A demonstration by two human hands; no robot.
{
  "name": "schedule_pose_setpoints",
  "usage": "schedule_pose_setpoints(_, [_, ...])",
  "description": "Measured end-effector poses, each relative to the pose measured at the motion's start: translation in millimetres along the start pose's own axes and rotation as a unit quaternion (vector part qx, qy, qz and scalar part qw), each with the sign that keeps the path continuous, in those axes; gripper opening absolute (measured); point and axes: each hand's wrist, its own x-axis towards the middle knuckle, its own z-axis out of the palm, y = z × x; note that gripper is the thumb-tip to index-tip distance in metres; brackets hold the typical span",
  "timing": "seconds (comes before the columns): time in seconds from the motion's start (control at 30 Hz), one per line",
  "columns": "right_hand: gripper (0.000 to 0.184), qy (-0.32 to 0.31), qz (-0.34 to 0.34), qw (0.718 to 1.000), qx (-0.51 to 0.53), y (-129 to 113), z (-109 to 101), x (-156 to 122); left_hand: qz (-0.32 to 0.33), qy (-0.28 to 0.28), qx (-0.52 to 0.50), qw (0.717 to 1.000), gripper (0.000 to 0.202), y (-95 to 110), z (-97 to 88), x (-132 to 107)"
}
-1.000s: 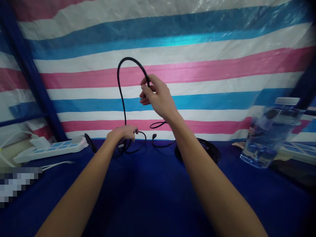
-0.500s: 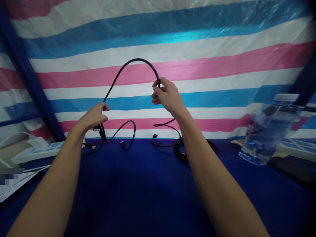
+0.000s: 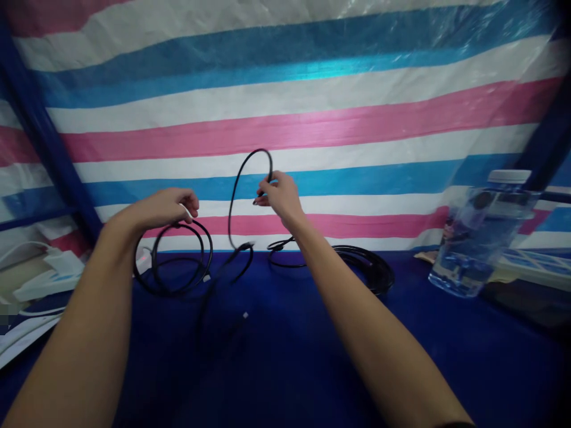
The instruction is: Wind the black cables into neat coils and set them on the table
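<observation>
My right hand [image 3: 282, 197] pinches a thin black cable [image 3: 231, 205], which arches up over the fingers and drops to the table. Its lower length is smeared by motion, and a small light plug end [image 3: 245, 315] shows low in the middle. To the left, my left hand [image 3: 176, 207] is raised with its fingers curled. A loosely looped black cable [image 3: 210, 246] hangs from beneath that hand, its lower loops reaching the tabletop. By the thumb is a small white piece that I cannot make out.
On the blue table [image 3: 285, 356], a coiled black cable [image 3: 379, 270] lies behind my right forearm. A clear water bottle [image 3: 484, 238] stands at right beside a dark flat object [image 3: 526, 306]. At far left sits a white power strip [image 3: 47, 285]. A striped sheet [image 3: 312, 142] hangs behind.
The tall cable arch between my hands has shrunk. My right hand has moved down and left. Round loops now show under my left hand, and a cable length has dropped onto the middle of the table.
</observation>
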Motion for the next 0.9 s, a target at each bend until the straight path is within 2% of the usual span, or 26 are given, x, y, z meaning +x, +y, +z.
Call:
schedule_pose_setpoints(0.13, [0.004,0.042,-0.060,0.995,0.063,-13.3,-13.4,0.6,-0.019,-0.055,0.005,0.998,0.023,-28.2,19.5,14.8])
schedule_pose_setpoints(0.23, [0.004,0.033,-0.104,0.991,0.077,-28.8,-15.7,-3.7,0.004,-0.084,0.031,0.996,0.027,-34.0,27.9,23.3])
schedule_pose_setpoints(0.33, [0.004,0.009,-0.127,0.987,0.096,-43.4,-14.8,-8.1,0.030,-0.057,0.026,0.998,0.039,-16.6,30.3,23.2])
schedule_pose_setpoints(0.47, [0.006,-0.017,-0.140,0.981,0.136,-62.9,-20.2,-12.8,0.086,-0.115,0.004,0.990,0.062,25.1,38.7,11.7])
schedule_pose_setpoints(0.53, [0.006,-0.024,-0.149,0.976,0.156,-72.2,-24.9,-15.3,0.116,-0.118,-0.056,0.985,0.074,41.5,44.7,5.8])
schedule_pose_setpoints(0.63, [0.005,-0.027,-0.145,0.972,0.180,-81.2,-30.0,-18.4,0.148,-0.132,-0.213,0.957,0.075,52.9,49.1,1.6])
schedule_pose_setpoints(0.7, [0.003,-0.032,-0.132,0.972,0.191,-81.3,-32.0,-18.8,0.119,-0.147,-0.236,0.953,0.067,52.2,48.6,2.4])
schedule_pose_setpoints(0.77, [0.003,-0.052,-0.094,0.976,0.188,-75.8,-34.5,-17.5,0.045,-0.128,-0.204,0.969,0.056,45.4,47.3,5.4])
schedule_pose_setpoints(0.9, [0.021,-0.145,0.021,0.983,0.111,-53.1,-44.0,-12.5,-0.083,-0.096,-0.150,0.980,0.045,19.1,44.4,12.2])
